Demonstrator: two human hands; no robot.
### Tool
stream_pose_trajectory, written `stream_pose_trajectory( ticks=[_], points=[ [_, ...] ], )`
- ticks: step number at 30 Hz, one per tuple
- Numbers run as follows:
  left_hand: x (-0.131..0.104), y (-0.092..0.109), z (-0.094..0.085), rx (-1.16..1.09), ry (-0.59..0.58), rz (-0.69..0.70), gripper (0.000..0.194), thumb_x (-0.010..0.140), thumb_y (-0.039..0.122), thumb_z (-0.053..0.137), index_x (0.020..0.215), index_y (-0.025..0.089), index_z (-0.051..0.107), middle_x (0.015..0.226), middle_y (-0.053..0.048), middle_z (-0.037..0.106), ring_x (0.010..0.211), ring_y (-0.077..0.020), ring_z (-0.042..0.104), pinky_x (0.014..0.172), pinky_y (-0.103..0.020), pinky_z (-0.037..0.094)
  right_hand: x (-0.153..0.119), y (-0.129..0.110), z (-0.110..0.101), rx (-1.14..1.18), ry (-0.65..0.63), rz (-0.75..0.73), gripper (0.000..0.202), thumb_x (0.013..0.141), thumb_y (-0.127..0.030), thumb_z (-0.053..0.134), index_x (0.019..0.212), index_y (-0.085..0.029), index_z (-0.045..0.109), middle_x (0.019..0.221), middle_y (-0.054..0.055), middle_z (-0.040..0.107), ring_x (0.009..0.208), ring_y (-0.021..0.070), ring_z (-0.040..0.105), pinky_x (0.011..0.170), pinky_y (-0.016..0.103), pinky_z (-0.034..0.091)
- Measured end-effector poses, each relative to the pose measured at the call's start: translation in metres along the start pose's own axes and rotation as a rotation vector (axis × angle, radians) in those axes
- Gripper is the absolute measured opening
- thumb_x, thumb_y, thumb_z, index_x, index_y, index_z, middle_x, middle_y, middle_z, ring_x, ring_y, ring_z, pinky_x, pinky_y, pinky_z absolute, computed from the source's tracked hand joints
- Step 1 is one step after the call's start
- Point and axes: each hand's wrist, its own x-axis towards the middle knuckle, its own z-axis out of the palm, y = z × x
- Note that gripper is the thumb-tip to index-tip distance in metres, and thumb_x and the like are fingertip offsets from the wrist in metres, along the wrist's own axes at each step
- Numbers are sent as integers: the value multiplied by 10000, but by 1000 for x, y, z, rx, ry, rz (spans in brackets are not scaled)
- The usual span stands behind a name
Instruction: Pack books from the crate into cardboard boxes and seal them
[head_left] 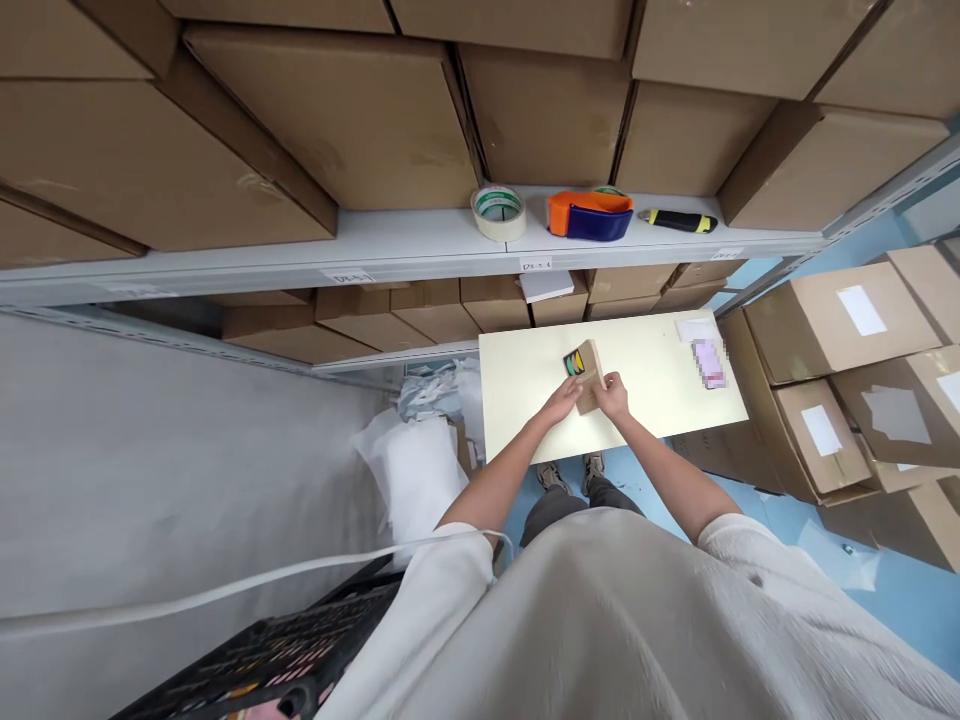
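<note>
A small brown cardboard box (589, 377) is held tilted between my two hands above the cream-coloured table. My left hand (562, 401) grips its left side near the lower edge, fingers against the cardboard. On the opposite side, my right hand (613, 396) is closed around the box's lower right edge. A black patch with green and yellow shapes (574, 363) shows at the box's upper left; I cannot tell whether it is printed on the box or a separate piece. What the box contains is hidden.
The table (660, 375) carries a blurred pink item (709, 363) at its right end. On the shelf (420, 228) lie a tape roll (498, 213), an orange-and-blue tape dispenser (590, 216) and a utility knife (679, 220). Cartons (832, 320) crowd the right; a black crate (300, 640) stands lower left.
</note>
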Motion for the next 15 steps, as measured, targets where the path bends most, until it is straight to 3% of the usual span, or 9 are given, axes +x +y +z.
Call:
stream_pose_trajectory(
  ticks=[3,7,10,15],
  points=[
    [4,13,5,-125,6,-12,655,1106,595,506,1649,232,469,1608,-159,629,1447,-286,640,1167,-434,529,-6,-8,-2,6,-30,-130,275,852,-453,658,1024,-285,524,997,5,723,848,213,691,760,317,553],
    [-3,14,-4,-157,102,17,552,1090,528,536,1546,218,578,1514,-147,706,1336,-276,716,1091,-400,581,-12,-10,10,53,-240,-281,224,926,-466,632,1022,-263,626,1114,37,761,965,216,727,897,350,594],
    [-8,6,-19,-71,183,9,459,1037,421,612,1441,209,664,1432,-128,759,1282,-278,740,1093,-390,579,-11,-2,19,19,-344,-281,195,958,-377,591,1039,-243,707,1153,55,788,1023,216,739,999,372,586],
    [-14,-11,-41,105,285,-48,386,919,240,680,1297,189,743,1318,-134,804,1229,-324,756,1071,-416,584,-4,17,27,-101,-344,-207,275,908,-261,621,1136,-232,773,1271,83,789,1125,245,742,1073,408,578]
  ],
)
